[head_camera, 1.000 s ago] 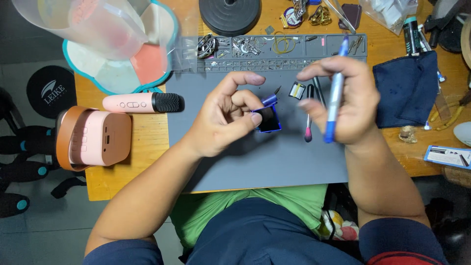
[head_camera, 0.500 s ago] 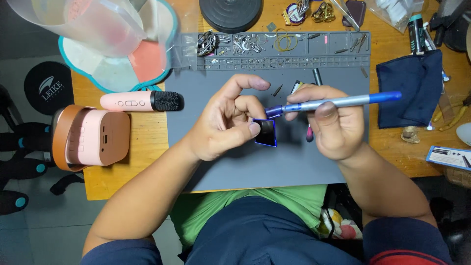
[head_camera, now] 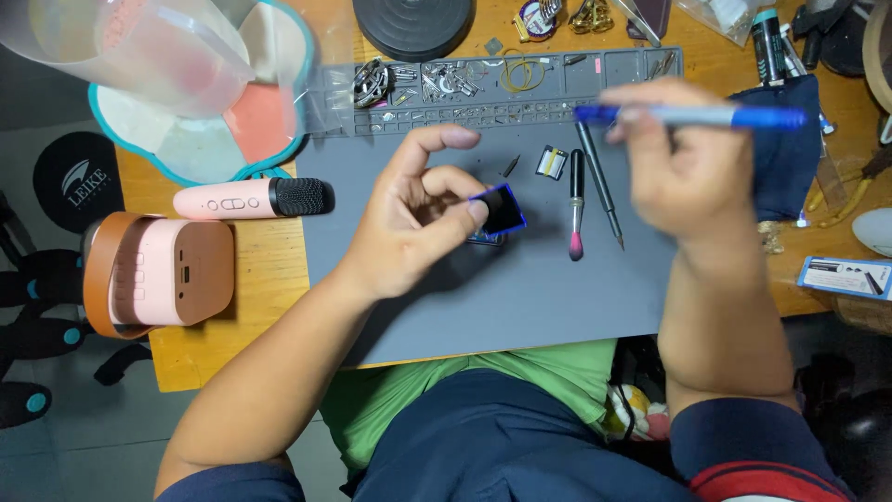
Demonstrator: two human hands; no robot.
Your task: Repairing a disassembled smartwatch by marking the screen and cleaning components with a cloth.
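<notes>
Blue-rimmed and dark, a small square part [head_camera: 503,208] sits pinched in the left hand [head_camera: 415,221] over the grey mat [head_camera: 520,297], while the blurred right hand [head_camera: 688,172] grips a blue pen [head_camera: 692,115] level above a pink-tipped tool [head_camera: 576,204].

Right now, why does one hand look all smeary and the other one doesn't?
In the head view, the right hand and the blue pen it holds are streaked sideways by motion blur; the left hand, pinching a small black square with a blue edge, looks sharp, as do the tools on the grey mat; the clear plastic jug at top left looks soft and hazy.
</notes>
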